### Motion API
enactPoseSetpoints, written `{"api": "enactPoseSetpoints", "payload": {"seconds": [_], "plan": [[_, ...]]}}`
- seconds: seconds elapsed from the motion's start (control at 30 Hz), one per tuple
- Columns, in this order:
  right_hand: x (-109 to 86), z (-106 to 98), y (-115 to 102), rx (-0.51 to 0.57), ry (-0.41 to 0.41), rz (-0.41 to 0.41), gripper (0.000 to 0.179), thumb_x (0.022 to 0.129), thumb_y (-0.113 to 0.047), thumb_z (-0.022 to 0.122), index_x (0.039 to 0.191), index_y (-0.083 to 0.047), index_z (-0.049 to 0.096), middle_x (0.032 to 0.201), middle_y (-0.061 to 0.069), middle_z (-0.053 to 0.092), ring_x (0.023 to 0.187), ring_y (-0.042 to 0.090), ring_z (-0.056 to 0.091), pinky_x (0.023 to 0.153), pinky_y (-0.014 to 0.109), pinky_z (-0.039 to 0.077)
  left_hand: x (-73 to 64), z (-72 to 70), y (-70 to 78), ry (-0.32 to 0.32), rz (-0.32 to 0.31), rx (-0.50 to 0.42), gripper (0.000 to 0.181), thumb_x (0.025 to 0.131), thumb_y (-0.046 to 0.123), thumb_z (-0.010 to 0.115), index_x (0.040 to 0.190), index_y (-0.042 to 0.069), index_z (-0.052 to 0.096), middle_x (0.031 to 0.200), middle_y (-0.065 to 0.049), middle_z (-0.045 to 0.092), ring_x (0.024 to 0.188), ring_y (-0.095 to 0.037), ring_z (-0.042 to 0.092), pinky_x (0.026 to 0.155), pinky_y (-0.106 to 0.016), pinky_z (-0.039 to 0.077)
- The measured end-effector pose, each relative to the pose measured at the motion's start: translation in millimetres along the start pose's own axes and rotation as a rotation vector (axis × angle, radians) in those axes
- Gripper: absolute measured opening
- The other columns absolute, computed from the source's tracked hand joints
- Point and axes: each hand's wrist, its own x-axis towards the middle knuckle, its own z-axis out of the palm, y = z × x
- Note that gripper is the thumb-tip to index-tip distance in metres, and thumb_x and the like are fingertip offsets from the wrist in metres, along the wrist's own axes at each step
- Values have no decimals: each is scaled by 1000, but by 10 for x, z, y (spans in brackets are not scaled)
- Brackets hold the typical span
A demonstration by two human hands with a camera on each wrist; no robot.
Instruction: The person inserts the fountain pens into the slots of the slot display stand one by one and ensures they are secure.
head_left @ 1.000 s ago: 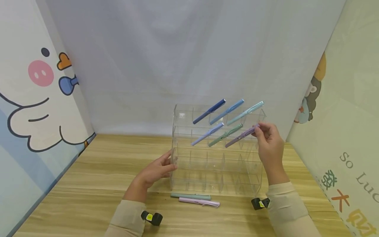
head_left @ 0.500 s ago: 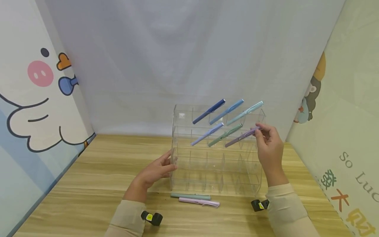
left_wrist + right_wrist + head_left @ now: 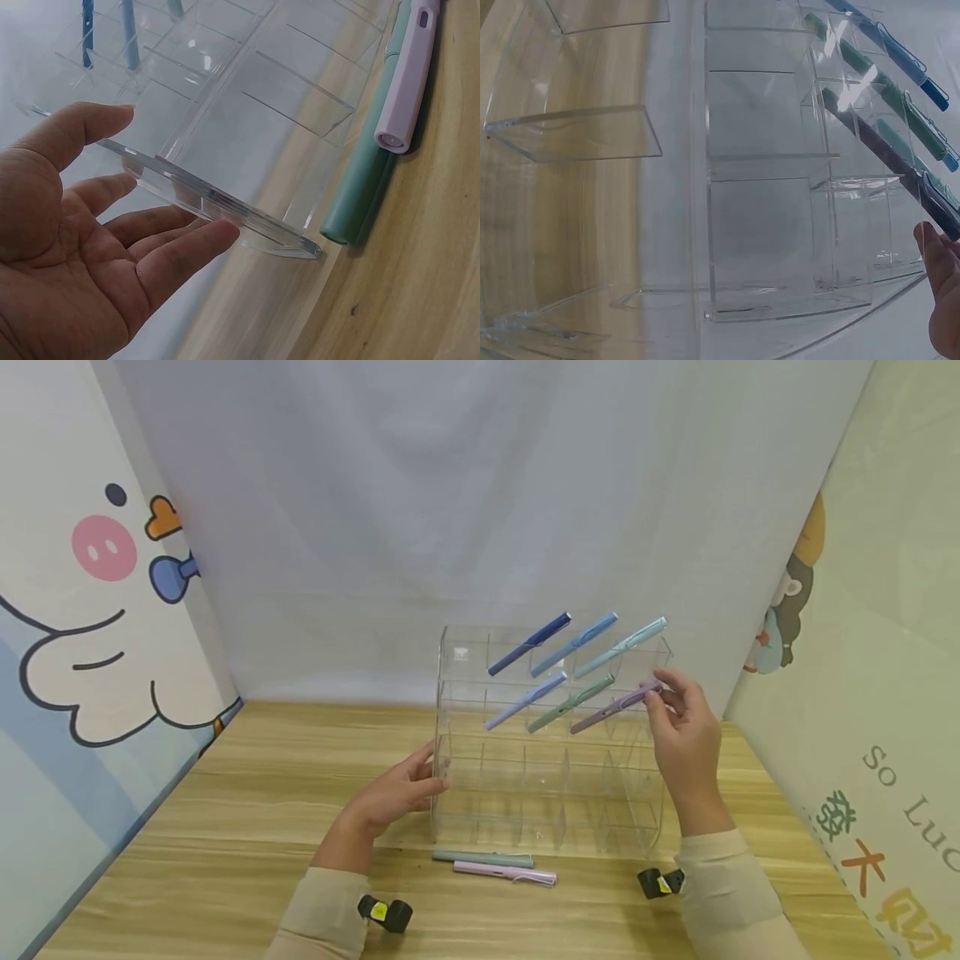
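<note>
A clear acrylic pen rack (image 3: 543, 777) with tiered compartments stands on the wooden table. My left hand (image 3: 397, 789) holds its left side panel; in the left wrist view the thumb (image 3: 97, 127) lies on one side of the edge and the fingers on the other. My right hand (image 3: 686, 727) pinches the cap end of a purple pen (image 3: 611, 708), which slants in the second tier from the top. In that same tier lean a green pen (image 3: 572, 703) and a lavender pen (image 3: 525, 700). Above them are dark blue (image 3: 529, 643), mid-blue (image 3: 575, 643) and light blue (image 3: 621, 646) pens.
A sage-green pen (image 3: 480, 857) and a pale pink pen (image 3: 504, 872) lie side by side on the table (image 3: 225, 860), along the rack's front. Behind the rack hangs a grey-white curtain (image 3: 480, 510); printed panels stand left and right.
The purple pen's cap end has dipped slightly, with the right fingers still on it. The left hand, the rack and the other pens stay where they were.
</note>
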Motion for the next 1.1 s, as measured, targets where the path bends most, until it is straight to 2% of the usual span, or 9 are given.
{"api": "enactPoseSetpoints", "payload": {"seconds": [0.17, 0.27, 0.37, 0.5, 0.67, 0.8, 1.0, 1.1], "plan": [[-20, -116, -98, -18, 47, 20, 37, 98, -11, 59, 135, -8, 54, 130, 8, 60, 109, -2, 62, 83, 8, 48, 11, 3, -5, 2, 5, 6, 75, 100, 28, 59, 159, 31, 14, 158, -15, 31, 140, -34, 40, 108, -58, 37], [-16, -195, -163, 2, 89, -2, 40, 99, -13, 58, 138, -10, 51, 130, 2, 58, 114, 5, 61, 86, 10, 48, 22, 2, -1, 9, 13, 14, 72, 101, 25, 57, 158, 34, 15, 157, -14, 33, 139, -33, 41, 107, -57, 38], [-19, -271, -256, 37, 121, -50, 40, 98, -9, 57, 138, -7, 50, 130, -2, 54, 116, 11, 60, 89, 13, 48, 28, 0, 4, 12, 15, 19, 72, 101, 24, 57, 158, 34, 15, 158, -14, 33, 138, -33, 41, 106, -56, 39], [-46, -358, -408, 129, 135, -102, 41, 97, -1, 54, 137, 1, 46, 133, 4, 52, 115, 16, 60, 89, 16, 49, 31, 0, 3, 18, 14, 16, 72, 101, 23, 57, 158, 34, 15, 157, -15, 33, 138, -33, 42, 106, -57, 39], [-100, -449, -610, 266, 117, -122, 46, 95, 5, 51, 140, 6, 41, 139, 14, 45, 117, 23, 58, 91, 19, 51, 31, 0, 11, 16, 14, 7, 74, 100, 24, 58, 158, 33, 14, 157, -16, 33, 138, -33, 42, 107, -57, 38], [-141, -488, -696, 281, 98, -149, 49, 94, 7, 51, 141, 7, 39, 142, 16, 40, 118, 24, 58, 91, 19, 50, 29, -7, 20, 11, 13, -7, 76, 99, 27, 60, 159, 32, 13, 157, -16, 33, 138, -32, 41, 108, -57, 37], [-216, -508, -628, 379, 53, -151, 51, 92, 11, 49, 141, 10, 37, 143, 18, 38, 120, 25, 56, 92, 20, 49, 12, -4, 25, 10, 5, 1, 74, 100, 25, 58, 159, 31, 13, 157, -15, 33, 139, -33, 41, 108, -58, 36], [-241, -508, -588, 390, 14, -160, 52, 91, 12, 49, 142, 10, 35, 143, 17, 40, 122, 24, 55, 94, 20, 49, 6, -7, 0, 10, 0, 2, 74, 99, 28, 60, 158, 33, 15, 157, -13, 34, 139, -33, 40, 108, -58, 36]]}}
